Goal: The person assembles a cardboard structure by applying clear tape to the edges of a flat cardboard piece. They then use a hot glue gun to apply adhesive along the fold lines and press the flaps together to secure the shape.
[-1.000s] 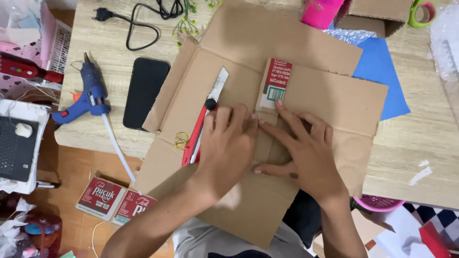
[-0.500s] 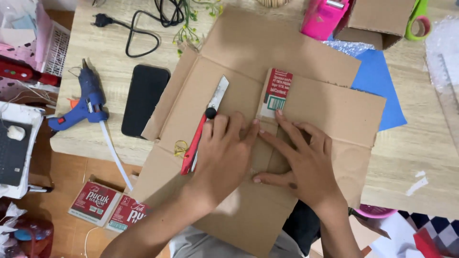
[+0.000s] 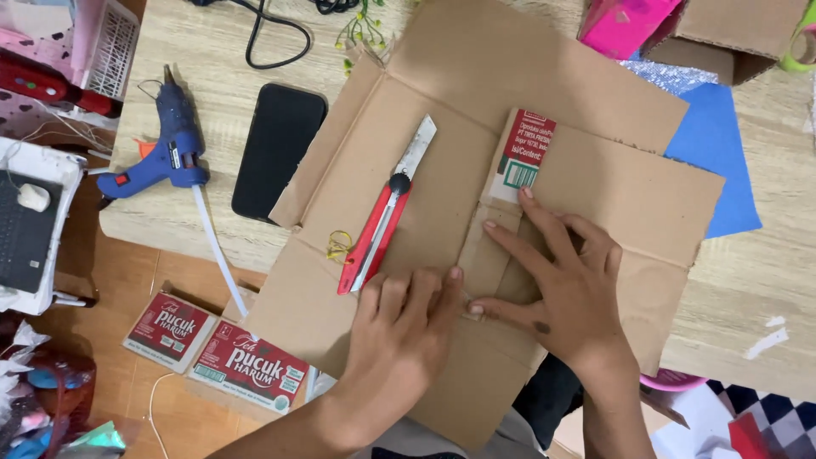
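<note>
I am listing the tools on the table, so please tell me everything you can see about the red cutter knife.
The red cutter knife is a utility knife with a long red plastic handle, a black round lock knob near its middle and a silver metal blade slid out at its upper end. It lies flat and diagonal on the flattened cardboard box, blade pointing up and to the right. Yellow rubber bands lie just beside its lower end. The left hand is close below it, but no hand touches it.
</note>
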